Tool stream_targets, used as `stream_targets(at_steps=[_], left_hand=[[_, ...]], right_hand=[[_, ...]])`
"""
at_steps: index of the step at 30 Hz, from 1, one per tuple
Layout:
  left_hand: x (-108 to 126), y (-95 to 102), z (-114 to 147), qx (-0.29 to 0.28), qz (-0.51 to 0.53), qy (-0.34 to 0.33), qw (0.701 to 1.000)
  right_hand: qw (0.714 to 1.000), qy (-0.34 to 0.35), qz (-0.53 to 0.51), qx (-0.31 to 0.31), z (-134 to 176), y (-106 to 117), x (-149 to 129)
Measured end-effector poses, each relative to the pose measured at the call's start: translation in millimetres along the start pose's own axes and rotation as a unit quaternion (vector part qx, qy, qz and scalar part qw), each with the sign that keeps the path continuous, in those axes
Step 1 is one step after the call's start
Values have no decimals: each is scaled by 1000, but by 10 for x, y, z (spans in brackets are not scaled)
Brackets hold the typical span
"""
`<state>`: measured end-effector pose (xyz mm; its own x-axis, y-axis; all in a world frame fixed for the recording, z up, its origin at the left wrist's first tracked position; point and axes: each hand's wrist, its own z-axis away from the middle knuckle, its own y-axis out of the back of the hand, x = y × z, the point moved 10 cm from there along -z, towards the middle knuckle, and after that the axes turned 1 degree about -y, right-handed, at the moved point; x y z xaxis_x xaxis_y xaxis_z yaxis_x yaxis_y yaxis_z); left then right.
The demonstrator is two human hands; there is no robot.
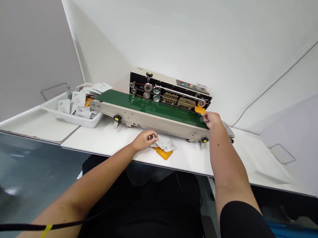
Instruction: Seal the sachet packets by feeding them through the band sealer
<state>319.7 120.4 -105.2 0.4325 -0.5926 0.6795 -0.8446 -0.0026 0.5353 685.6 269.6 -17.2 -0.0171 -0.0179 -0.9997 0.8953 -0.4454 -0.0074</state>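
Observation:
My right hand [212,120] pinches a yellow sachet [200,110] by its edge, at the right end of a band sealing machine [170,91]. The sachet lies close to the machine's rollers, above the green conveyor belt [149,106]. My left hand [143,139] is at a small pile of sachets on the table, its fingers curled and closed; whether they grip one is not clear. In that pile, white printed sachets [169,146] rest on yellow ones [164,153].
Left of the conveyor, a white plastic tray [88,123] is heaped with white and yellow sachets. Black knobs [117,118] stick out from the conveyor's front. The white table [109,143] ends just before my body, and grey panels [26,31] flank it.

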Motion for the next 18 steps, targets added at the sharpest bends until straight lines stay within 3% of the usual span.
stream_targets(at_steps=[2, 4, 7, 9, 11, 13, 15, 18], left_hand=[[27, 2, -11, 2, -25, -17, 1000], [73, -27, -24, -6, -53, -49, 997], [89, -196, -23, -66, -97, -83, 990], [40, -336, -1, -116, -135, -76, 981], [-5, -428, 24, -143, -169, -65, 973], [-24, -454, 34, -141, -181, -59, 971], [-37, -422, 23, -118, -174, -54, 976], [-46, -343, -1, -81, -154, -64, 983]], right_hand=[[999, 19, 19, 18, 76, 17, -29], [988, 116, 61, 85, 317, 123, -154], [910, 350, 156, 159, 1121, 58, -279], [878, 431, 203, 53, 1649, -306, -23], [847, 459, 251, -94, 2112, -714, 396], [810, 459, 309, -193, 2446, -998, 811], [788, 439, 367, -227, 2565, -1131, 1102], [780, 400, 412, -249, 2510, -1206, 1294]])
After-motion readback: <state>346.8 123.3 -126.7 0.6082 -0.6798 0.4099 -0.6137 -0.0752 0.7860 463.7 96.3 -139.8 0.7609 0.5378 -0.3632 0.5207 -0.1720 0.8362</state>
